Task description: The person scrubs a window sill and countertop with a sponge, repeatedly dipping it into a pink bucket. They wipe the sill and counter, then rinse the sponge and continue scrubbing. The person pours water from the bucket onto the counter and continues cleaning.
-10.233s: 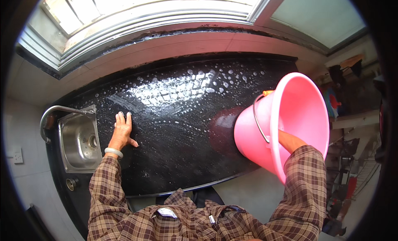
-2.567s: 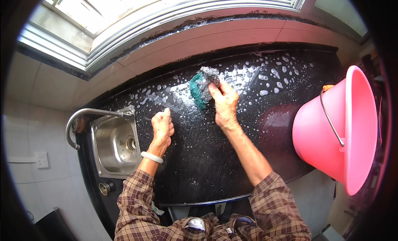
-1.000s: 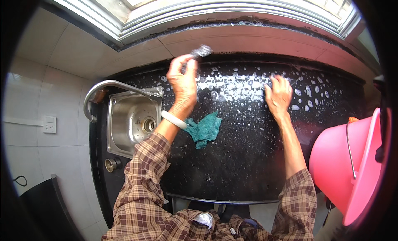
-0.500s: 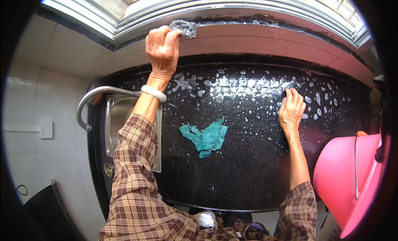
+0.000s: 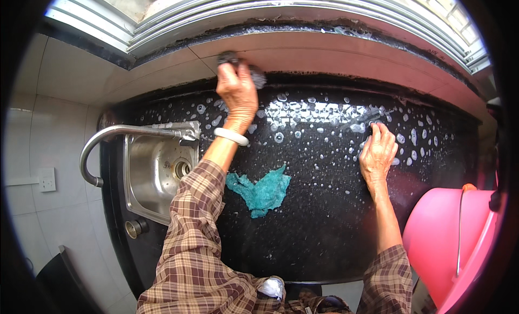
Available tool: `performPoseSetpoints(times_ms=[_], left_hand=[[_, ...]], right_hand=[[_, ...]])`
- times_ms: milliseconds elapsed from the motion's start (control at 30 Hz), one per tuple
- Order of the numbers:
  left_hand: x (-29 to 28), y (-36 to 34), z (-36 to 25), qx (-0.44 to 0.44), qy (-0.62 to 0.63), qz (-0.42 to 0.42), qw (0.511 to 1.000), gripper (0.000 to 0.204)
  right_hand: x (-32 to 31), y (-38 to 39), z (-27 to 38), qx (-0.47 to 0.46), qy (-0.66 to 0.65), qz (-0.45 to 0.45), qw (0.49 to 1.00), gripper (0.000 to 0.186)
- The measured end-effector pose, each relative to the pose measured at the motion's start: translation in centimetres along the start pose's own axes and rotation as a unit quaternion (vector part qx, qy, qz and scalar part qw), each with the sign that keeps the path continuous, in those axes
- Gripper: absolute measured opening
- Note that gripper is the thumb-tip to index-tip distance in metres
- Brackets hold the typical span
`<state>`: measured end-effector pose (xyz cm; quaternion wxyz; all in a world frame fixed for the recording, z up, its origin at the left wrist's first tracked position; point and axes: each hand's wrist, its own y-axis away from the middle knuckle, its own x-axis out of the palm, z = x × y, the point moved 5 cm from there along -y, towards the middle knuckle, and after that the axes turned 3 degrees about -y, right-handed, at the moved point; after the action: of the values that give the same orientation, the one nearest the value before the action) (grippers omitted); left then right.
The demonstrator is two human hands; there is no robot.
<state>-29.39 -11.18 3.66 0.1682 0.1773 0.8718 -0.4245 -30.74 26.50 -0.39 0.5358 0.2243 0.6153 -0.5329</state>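
Observation:
My left hand [image 5: 237,95] is closed on a grey steel wool scouring pad [image 5: 257,77], blurred by motion, against the tiled strip of wall just above the counter's back edge. A white bangle circles that wrist. Farther right, my right hand [image 5: 378,154] rests its fingertips on the wet black countertop [image 5: 313,227], thumb a little apart, and I see nothing held in it. White suds [image 5: 413,135] dot the counter's far half around its fingers. A crumpled teal cloth [image 5: 262,191] lies near the middle, right of my left forearm.
At the left a steel sink [image 5: 154,179] is set into the counter, with a curved tap [image 5: 92,146] over it. A small round metal strainer [image 5: 134,228] stands beside the sink. A pink bucket [image 5: 432,227] with a wire handle is at the right. Window rails [image 5: 281,17] run along the back.
My left hand has come down from the window ledge to the lower wall tiles, slightly rightward, with the scouring pad. The view has shifted, showing more of the sink. My right hand stays on the counter.

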Motion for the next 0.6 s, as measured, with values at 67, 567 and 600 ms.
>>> performPoseSetpoints(times_ms=[67,567,600], left_hand=[[2.0,1.3,-3.4,0.057,0.006,-0.01,0.998,0.026],[-2.5,-2.0,2.0,0.03,-0.047,-0.059,0.997,0.016],[-3.4,-2.8,2.7,0.007,-0.05,-0.102,0.994,0.016]], right_hand=[[0.2,0.1,-0.1,0.009,0.008,0.004,1.0,0.04],[0.2,-0.1,0.0,0.003,0.017,0.004,1.0,0.041],[0.2,-0.2,0.1,-0.005,0.013,0.001,1.0,0.04]])
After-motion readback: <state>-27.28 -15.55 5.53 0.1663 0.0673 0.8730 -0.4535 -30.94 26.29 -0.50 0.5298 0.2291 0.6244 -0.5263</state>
